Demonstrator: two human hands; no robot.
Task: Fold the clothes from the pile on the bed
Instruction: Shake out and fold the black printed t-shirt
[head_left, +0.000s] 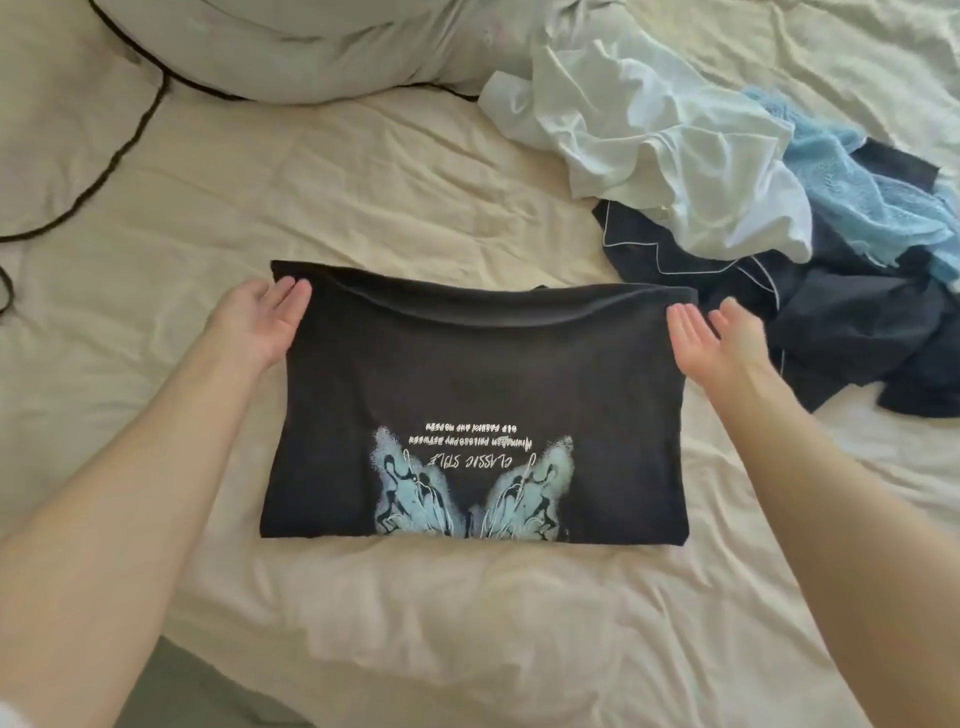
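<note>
Forearms reach over the bed (467, 623). Left hand (260, 322) and right hand (711, 338), fingers straight, press the black T-shirt's (483, 374) far corners. Judged soft, light, limp; grip there.

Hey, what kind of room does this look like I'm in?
Most likely a bedroom: you are working on a bed with a wrinkled cream sheet, a pale pillow with dark piping lies at its far end, and a black butterfly-print T-shirt is spread out.
</note>
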